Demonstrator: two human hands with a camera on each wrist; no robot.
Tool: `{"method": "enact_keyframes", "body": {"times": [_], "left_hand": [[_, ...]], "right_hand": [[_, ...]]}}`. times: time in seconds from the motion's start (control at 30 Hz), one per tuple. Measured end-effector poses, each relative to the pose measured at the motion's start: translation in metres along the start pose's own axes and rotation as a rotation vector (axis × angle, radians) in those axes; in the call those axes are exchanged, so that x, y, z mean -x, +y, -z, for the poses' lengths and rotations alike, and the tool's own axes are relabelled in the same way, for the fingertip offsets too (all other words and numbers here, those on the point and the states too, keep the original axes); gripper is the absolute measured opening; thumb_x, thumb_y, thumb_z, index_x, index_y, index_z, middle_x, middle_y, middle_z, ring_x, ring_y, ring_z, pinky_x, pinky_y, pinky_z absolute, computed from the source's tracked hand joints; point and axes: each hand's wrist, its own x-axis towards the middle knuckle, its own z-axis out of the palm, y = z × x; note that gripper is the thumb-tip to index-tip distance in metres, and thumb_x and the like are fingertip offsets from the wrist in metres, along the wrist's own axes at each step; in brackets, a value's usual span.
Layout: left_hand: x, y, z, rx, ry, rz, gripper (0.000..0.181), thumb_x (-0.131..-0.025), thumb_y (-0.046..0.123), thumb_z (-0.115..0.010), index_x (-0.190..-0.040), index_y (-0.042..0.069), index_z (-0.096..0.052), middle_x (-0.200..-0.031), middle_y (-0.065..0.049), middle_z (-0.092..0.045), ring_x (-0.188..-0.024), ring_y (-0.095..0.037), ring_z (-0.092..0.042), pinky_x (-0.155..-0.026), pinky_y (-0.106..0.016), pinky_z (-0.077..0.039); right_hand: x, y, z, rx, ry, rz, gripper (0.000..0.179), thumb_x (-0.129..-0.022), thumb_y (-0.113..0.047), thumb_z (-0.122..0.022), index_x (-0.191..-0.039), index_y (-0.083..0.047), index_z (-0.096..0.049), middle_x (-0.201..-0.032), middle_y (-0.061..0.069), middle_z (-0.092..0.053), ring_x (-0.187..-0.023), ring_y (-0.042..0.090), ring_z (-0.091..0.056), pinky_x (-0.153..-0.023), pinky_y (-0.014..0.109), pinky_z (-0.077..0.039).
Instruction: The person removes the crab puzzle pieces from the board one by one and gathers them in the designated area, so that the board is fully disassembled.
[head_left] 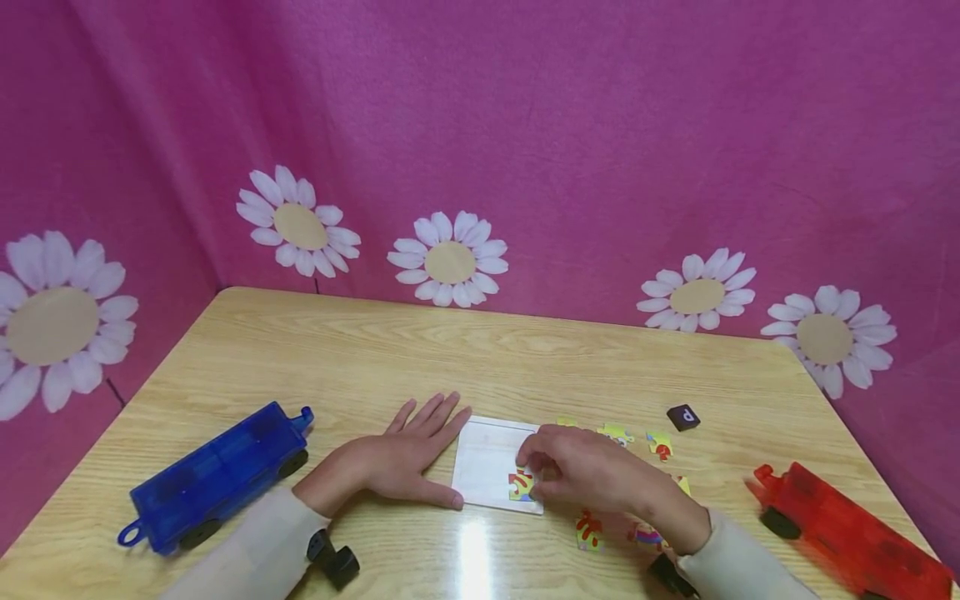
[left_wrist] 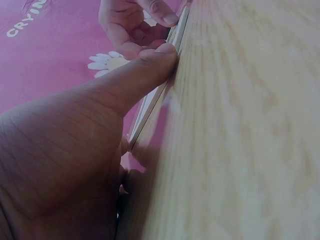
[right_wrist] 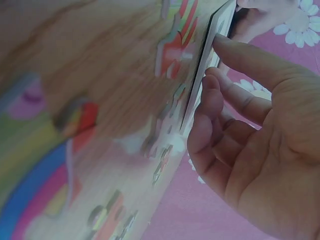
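Observation:
A white board (head_left: 491,462) lies on the table between the hands. Near its lower right corner sits a jigsaw puzzle piece (head_left: 519,487) in red and yellow. My left hand (head_left: 408,458) rests with fingers spread at the board's left side, its thumb against the near left corner. Over the board's right side, my right hand (head_left: 585,467) has its fingers bent, thumb and index at the puzzle piece's edges. In the right wrist view these fingertips (right_wrist: 218,44) come down at the board (right_wrist: 205,65), where the piece itself is hidden.
Loose puzzle pieces (head_left: 661,445) lie around the right hand, including a red and yellow one (head_left: 588,530). Farther right is a small black block (head_left: 683,417) with a white letter. A blue toy wagon (head_left: 217,475) stands left, a red one (head_left: 855,533) right.

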Motion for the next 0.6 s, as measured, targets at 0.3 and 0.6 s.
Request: {"method": "enact_keyframes", "body": {"times": [0.3, 0.6], "left_hand": [[-0.0004, -0.0007, -0.0003, 0.008, 0.002, 0.003, 0.111, -0.089, 0.071, -0.063, -0.167, 0.018, -0.006, -0.172, -0.006, 0.010, -0.155, -0.025, 0.013, -0.120, -0.053, 0.012], [0.0001, 0.0004, 0.0000, 0.011, 0.005, -0.008, 0.110, -0.090, 0.070, -0.064, -0.167, 0.016, -0.007, -0.172, -0.008, 0.009, -0.156, -0.027, 0.012, -0.120, -0.054, 0.011]], "right_hand": [[-0.0022, -0.0002, -0.0005, -0.004, -0.025, -0.016, 0.025, -0.088, -0.020, -0.084, -0.108, -0.019, -0.070, -0.093, -0.014, -0.061, -0.082, 0.007, -0.056, -0.079, 0.031, -0.052], [-0.0026, -0.0017, -0.0008, 0.001, -0.013, -0.027, 0.026, -0.087, -0.019, -0.085, -0.102, -0.022, -0.064, -0.087, -0.014, -0.059, -0.078, 0.008, -0.056, -0.074, 0.029, -0.051]]}}
